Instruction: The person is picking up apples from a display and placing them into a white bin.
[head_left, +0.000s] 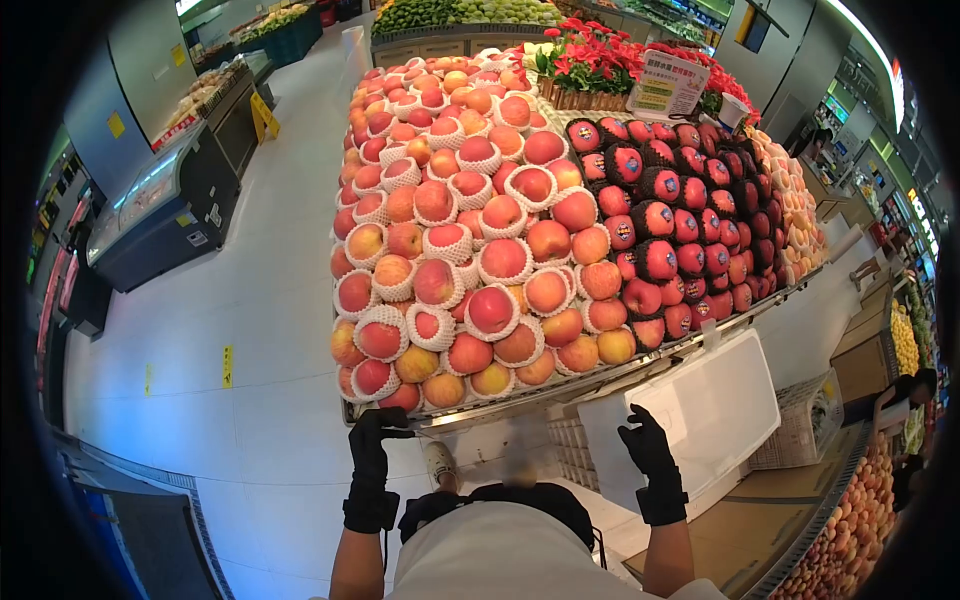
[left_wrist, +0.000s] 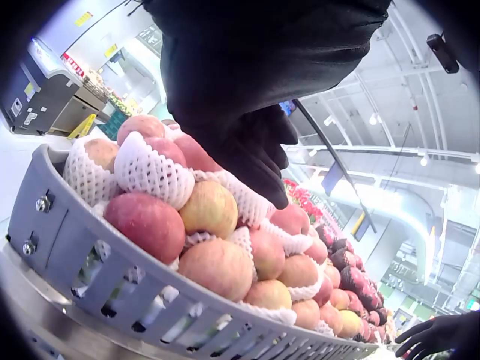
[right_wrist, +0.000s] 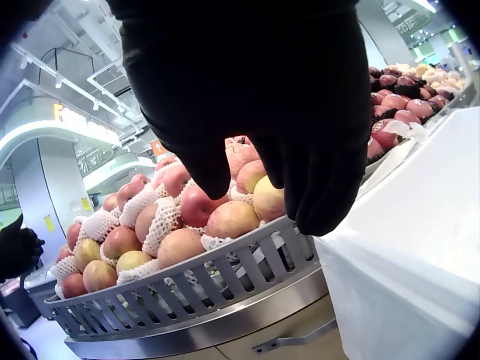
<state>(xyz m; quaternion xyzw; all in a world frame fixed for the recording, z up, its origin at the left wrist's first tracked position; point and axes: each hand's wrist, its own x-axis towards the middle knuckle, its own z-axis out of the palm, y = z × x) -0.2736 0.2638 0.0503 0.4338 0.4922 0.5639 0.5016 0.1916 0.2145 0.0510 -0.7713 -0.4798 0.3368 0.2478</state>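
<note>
Left hand [head_left: 370, 452] loose and empty by the near left corner of the netted apples [head_left: 437, 282]; right hand [head_left: 650, 450], same deal, over a white box [head_left: 725, 395] hogging the near right, black-wrapped apples [head_left: 690, 228] beyond.

"新鲜水果" atop the white sign [head_left: 670, 86], its smaller print [head_left: 656, 97] and the apple stickers [head_left: 655, 222] illegible.

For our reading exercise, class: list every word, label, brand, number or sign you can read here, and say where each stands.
"新鲜水果": seems to open the heading on the white placard; its remaining text is too small.
Stickers on the black-netted apples: too small.
Yellow floor marker: too small.
Yellow folding floor sign: unreadable.
Other background signs and labels: too small or blurred.
</note>
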